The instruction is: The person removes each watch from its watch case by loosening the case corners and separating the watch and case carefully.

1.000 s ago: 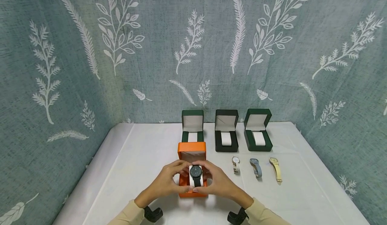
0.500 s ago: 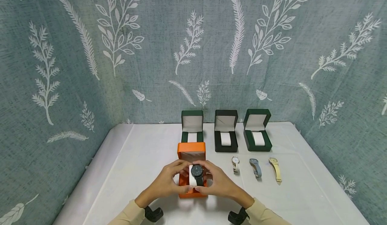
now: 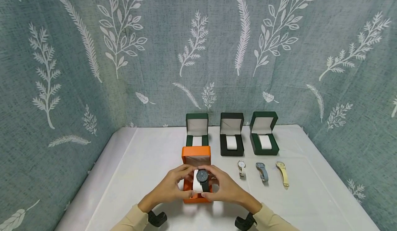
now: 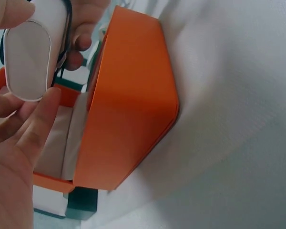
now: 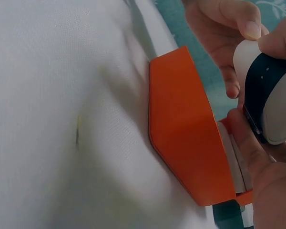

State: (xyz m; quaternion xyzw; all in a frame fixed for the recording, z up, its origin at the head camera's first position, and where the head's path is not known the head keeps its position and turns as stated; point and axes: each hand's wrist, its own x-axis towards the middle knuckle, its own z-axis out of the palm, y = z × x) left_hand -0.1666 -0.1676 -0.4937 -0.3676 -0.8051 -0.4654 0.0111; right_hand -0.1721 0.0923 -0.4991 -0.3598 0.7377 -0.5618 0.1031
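In the head view, a black wristwatch (image 3: 202, 176) with a dark strap is wrapped around a white watch cushion (image 3: 196, 183). Both are held over an open orange watch box (image 3: 196, 151). My left hand (image 3: 171, 185) grips the cushion by its left end; the left wrist view shows the thumb and fingers around the oval end face (image 4: 27, 62). From the other side my right hand (image 3: 227, 188) pinches the watch by its strap, thumb at one edge and fingers at the opposite edge. The box's inside is partly hidden behind the hands.
Behind stand three open watch boxes holding white cushions: a green box (image 3: 190, 141), a black box (image 3: 223, 150) and another green box (image 3: 257, 149). To the right lie a white-strapped watch (image 3: 242, 169), a blue-grey watch (image 3: 262, 172) and a yellow watch (image 3: 283, 174) on the white tabletop (image 3: 149, 151).
The watch has slid to the right along the cushion and tilted slightly, baring more white on its left. Both hands have stayed almost in place.
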